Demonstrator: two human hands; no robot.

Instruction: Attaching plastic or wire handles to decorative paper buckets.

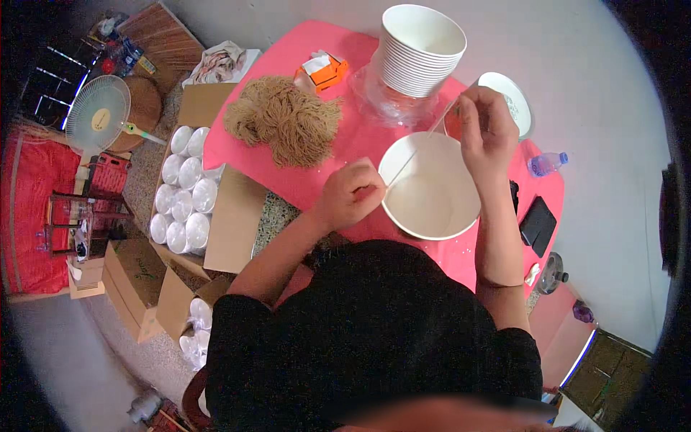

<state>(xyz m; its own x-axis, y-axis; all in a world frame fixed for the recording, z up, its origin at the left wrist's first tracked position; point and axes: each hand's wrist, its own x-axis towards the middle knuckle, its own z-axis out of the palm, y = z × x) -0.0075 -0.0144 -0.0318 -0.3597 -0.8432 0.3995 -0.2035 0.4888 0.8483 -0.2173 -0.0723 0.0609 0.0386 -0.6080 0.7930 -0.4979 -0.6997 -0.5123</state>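
A thin pale strand, perhaps string, stretches slantwise between my two hands above a white paper bucket. My left hand is closed on its lower end, beside the bucket's left rim. Higher up, on the bucket's far right, my right hand pinches the other end. The bucket stands open-side up on the pink-covered table, and its inside looks bare. Behind it rises a tall stack of similar white buckets, with clear plastic wrap around its base. A tangled heap of tan yarn lies to the left.
An orange tissue pack sits near the yarn. At the right are a white bowl, a small bottle and a flat black case. On the left floor, an open cardboard box holds wrapped white cups, near a fan.
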